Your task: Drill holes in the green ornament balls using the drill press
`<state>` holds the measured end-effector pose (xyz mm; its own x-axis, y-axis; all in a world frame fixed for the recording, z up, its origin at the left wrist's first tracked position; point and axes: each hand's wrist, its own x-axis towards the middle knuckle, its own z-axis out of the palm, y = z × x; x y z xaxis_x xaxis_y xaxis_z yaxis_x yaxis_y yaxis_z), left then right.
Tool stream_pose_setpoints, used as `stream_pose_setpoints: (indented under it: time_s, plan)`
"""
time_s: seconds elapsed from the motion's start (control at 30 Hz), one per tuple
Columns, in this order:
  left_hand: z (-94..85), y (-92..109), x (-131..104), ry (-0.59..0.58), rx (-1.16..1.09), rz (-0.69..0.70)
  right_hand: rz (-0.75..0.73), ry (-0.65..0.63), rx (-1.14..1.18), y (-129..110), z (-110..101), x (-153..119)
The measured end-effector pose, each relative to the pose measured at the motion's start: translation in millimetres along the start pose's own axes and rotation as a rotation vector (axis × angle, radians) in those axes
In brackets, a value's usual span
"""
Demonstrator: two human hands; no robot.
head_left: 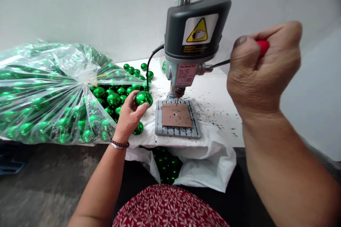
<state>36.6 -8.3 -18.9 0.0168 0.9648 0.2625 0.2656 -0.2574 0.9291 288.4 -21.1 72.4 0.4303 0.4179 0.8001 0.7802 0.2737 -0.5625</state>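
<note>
Some room separates the held ball (144,98) from the drill-base edge (158,122).

Balls (144,98) are green, the garment (170,207) leaf-patterned red.

A glossy green ball (144,98), mirror-bright, sits pinched in the left hand (130,112), just left of the bench drill (191,56). The drill stands upright, dark grey on top (a yellow warning triangle (198,31) on its front), slim bit (177,101) pointing down, its red-gripped lever (222,63) held by the right hand (268,65)
</note>
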Motion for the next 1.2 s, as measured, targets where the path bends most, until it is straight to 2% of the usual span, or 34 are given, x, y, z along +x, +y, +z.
stream_pose_setpoints:
  time_s: [0.07,0.23,0.3,0.37,0.43,0.5,0.63,0.7,0.8,1.0,1.2]
  plan:
    - [10.2,-1,-7,-0.09,-0.135,-0.098,-0.033,0.016,0.01,3,1,-1]
    - [38.9,-13,-29,-0.33,-0.655,-0.461,-0.038,0.007,0.02,5,0,-1]
    - [47.0,-19,-35,-0.373,-0.751,-0.546,-0.023,0.001,0.02,4,-1,-1]
    - [52.6,-23,-36,-0.363,-0.769,-0.587,-0.011,-0.005,0.022,3,-1,0]
    - [56.2,-26,-33,-0.331,-0.697,-0.596,-0.007,-0.008,0.028,3,-1,0]
    - [58.7,-27,-28,-0.3,-0.513,-0.544,-0.013,-0.006,0.038,3,-1,0]
    - [63.4,-26,-13,-0.233,0.046,-0.241,-0.016,-0.018,0.05,1,-1,0]
    - [66.3,-24,-5,-0.228,0.238,-0.176,-0.011,-0.027,0.046,0,-2,0]
    - [70.8,-24,3,-0.28,0.326,-0.191,-0.022,-0.039,0.033,1,-2,0]
    - [75.6,-24,14,-0.358,0.4,-0.142,-0.15,-0.027,0.069,13,2,-1]
    - [79.0,-13,20,-0.395,0.534,-0.112,-0.136,-0.055,0.095,14,1,-1]
